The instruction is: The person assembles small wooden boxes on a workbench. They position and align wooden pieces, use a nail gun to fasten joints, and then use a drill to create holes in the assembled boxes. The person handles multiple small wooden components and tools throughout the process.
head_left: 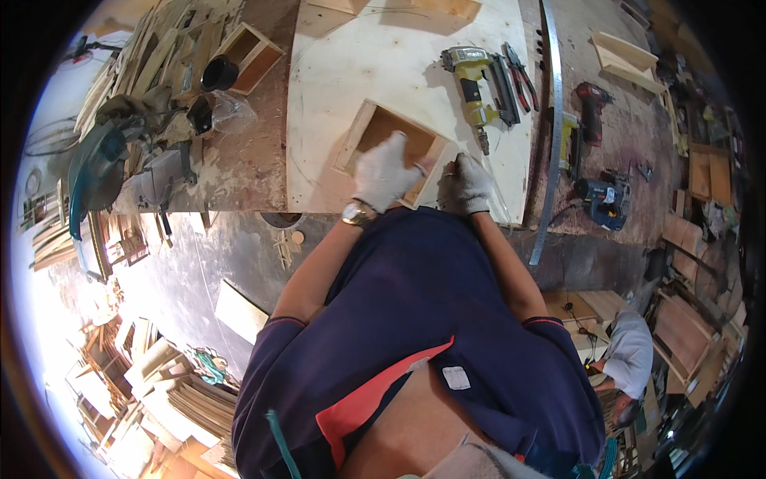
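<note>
A small open wooden box (361, 136) lies at a slant on the pale plywood sheet (319, 96), near the bench's front edge. My left hand (384, 171), in a white work glove, is over its near side. Its thumb stands apart from the fingers, which point into the box. Just right of the box's near corner, my gloved right hand (471, 185) rests low over the plywood, fingers curled in. Whatever those fingers may hold is too small to make out. Beyond it lie a yellow-green nail gun (471, 84) and red-handled pliers (520, 78).
A long metal ruler (552, 136) runs along the plywood's right side. Past it lie a red cordless drill (592, 112) and a blue power tool (603, 199). A mitre saw (100, 168) stands left, near another wooden box (257, 56). A person (629, 351) crouches at lower right.
</note>
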Motion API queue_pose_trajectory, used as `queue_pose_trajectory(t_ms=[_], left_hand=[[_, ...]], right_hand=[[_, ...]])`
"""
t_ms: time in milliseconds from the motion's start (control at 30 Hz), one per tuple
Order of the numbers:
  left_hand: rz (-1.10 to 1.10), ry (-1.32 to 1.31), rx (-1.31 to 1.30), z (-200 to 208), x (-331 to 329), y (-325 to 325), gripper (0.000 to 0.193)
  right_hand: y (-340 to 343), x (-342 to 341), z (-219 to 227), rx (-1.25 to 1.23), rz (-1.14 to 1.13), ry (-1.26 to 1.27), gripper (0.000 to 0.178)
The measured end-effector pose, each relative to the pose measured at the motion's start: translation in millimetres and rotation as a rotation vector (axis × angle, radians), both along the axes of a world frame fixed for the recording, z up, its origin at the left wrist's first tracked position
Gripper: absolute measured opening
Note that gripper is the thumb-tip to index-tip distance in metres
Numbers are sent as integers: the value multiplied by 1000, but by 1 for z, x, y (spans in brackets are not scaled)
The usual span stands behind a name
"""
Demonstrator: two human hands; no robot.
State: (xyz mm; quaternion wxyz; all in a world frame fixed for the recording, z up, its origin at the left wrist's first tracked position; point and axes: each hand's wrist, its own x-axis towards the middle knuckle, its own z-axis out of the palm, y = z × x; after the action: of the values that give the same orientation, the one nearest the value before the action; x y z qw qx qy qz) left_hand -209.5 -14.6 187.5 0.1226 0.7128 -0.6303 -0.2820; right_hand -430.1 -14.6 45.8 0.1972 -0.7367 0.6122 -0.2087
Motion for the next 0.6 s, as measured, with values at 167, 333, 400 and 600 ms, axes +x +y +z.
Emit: queue_pose_trajectory(t_ms=[167,333,400,600], left_hand=[[-55,121,284,-12,-24,3,63],[31,937,241,11,8,-13,40],[384,1473,342,56,22,-11,47],[270,1123,253,-21,85,-8,52]], right_hand=[[-5,0,2,52,41,-50,23],[-17,-17,-37,39,-149,-451,49],[-26,-14,-31,403,-330,-1105,67],[-41,-8,61,868,-197,-1933,81]])
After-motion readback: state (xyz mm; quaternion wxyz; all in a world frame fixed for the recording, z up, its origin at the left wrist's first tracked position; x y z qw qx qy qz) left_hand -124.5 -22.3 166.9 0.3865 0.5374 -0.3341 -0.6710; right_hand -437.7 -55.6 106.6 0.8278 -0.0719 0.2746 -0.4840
